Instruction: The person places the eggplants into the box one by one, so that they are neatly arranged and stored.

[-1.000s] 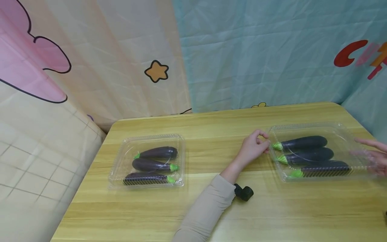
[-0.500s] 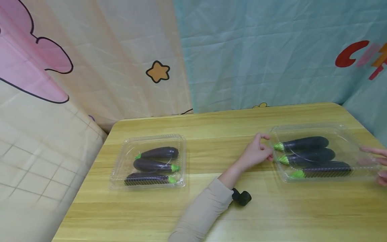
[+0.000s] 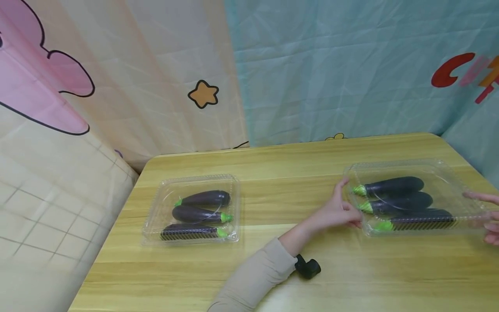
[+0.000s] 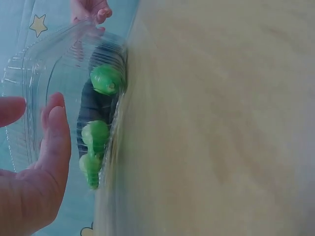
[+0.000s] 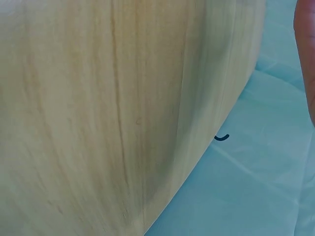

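Observation:
A clear plastic clamshell box (image 3: 440, 182) holding three eggplants (image 3: 405, 202) lies at the right of the table in the head view. My left hand (image 3: 337, 212) is at its left side, fingers spread along the wall. In the left wrist view the thumb and fingers (image 4: 56, 142) stand apart beside the box, near the green eggplant stems (image 4: 106, 79). At the box's right end is my right hand (image 3: 492, 216), partly cut off by the frame, with its index finger stretched toward the wall. The right wrist view has just a finger (image 5: 306, 59) at its edge.
Another clear clamshell box (image 3: 163, 195) with three eggplants (image 3: 199, 213) sits at the left of the wooden table (image 3: 273, 190). Printed curtains (image 3: 331, 78) hang behind and beside the table. A black wrist device (image 3: 308, 266) hangs below my left sleeve.
My left hand has slid toward the front along the box's left side, and its fingers have spread from a curled pose. The right hand has shifted slightly rightward. Both boxes stay in place.

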A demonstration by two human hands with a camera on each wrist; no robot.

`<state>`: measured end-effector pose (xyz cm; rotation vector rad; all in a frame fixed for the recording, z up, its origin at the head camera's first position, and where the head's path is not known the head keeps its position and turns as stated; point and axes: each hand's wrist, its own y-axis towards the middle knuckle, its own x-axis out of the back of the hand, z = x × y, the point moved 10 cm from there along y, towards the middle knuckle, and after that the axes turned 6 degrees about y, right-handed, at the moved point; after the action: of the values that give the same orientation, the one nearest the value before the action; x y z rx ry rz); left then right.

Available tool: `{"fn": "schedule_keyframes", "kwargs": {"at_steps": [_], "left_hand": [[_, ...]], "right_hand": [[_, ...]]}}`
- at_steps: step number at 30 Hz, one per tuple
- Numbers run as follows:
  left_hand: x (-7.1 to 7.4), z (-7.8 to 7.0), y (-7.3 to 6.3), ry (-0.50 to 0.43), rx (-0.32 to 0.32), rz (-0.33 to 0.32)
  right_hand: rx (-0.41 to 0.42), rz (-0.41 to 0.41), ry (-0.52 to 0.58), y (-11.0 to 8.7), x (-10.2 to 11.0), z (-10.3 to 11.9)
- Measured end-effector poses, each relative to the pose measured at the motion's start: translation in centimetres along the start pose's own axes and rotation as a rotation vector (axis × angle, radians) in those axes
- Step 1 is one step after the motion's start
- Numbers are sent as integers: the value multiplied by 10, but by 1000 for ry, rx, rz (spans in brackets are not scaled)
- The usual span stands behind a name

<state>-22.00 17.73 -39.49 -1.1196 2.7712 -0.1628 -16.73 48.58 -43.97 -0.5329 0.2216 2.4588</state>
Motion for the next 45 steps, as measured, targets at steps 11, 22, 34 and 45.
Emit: {"fn": "schedule_keyframes", "kwargs": {"at_steps": [11,22,34,45], "left_hand": [[-12,5,-2,-197,67,-9],[-18,13,-2,-217,159,-45],[-18,13,-1,-253,120,-65],[-20,15,-3,-258,140,-53]], "right_hand": [[68,-160,-231,-4,9,-5],[12,-238,-229,-1,3,-5],[-57,-261,-133,10,-17,-2],[64,-196,-79,4,-9,-1]]}}
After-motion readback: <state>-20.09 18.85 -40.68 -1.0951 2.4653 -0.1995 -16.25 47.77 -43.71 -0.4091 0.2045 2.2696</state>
